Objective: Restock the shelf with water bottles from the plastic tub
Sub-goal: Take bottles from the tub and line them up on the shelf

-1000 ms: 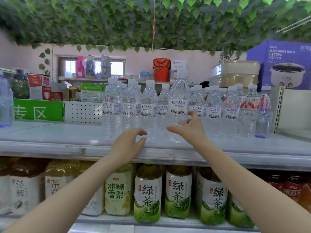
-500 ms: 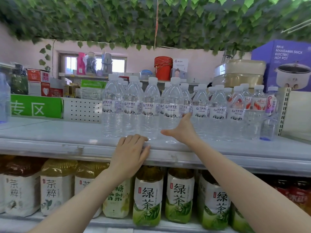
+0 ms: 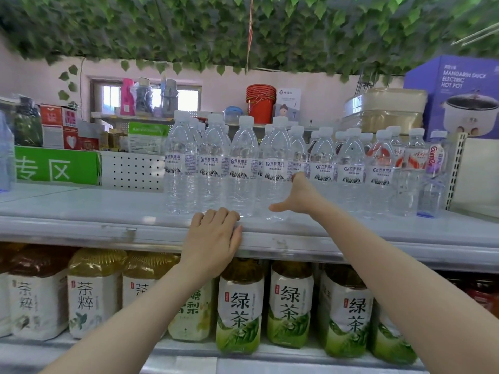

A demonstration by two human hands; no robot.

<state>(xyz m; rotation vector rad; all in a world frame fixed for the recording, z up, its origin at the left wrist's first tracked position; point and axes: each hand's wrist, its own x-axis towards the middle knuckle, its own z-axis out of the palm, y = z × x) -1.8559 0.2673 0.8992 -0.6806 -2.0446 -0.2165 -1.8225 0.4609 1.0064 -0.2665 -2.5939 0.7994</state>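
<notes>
Clear plastic water bottles (image 3: 276, 168) carry white caps and white labels printed with grey mountains. The metal shelf (image 3: 81, 211) is pale grey. Tea bottles (image 3: 240, 306) below show green-and-white labels.

wall (image 3: 216, 85): pink | window (image 3: 189, 99): small, daylit (goods (image 3: 143, 98) stacked before it) | ceiling leaves (image 3: 243, 28): green, hanging

One wide-angle view, worn on the person's head, faces forward and a little down, square onto the front of the shelf (image 3: 81, 220). It sits close: both forearms enter from the bottom edge, and the left hand (image 3: 213, 238) and right hand (image 3: 301, 197) lie near mid-frame. The water bottles (image 3: 243, 168) stand just beyond the hands, tea bottles (image 3: 240, 306) below them, hanging leaves (image 3: 243, 28) far above. The shelf's front edge curves across the frame, bent by the wide lens.
</notes>
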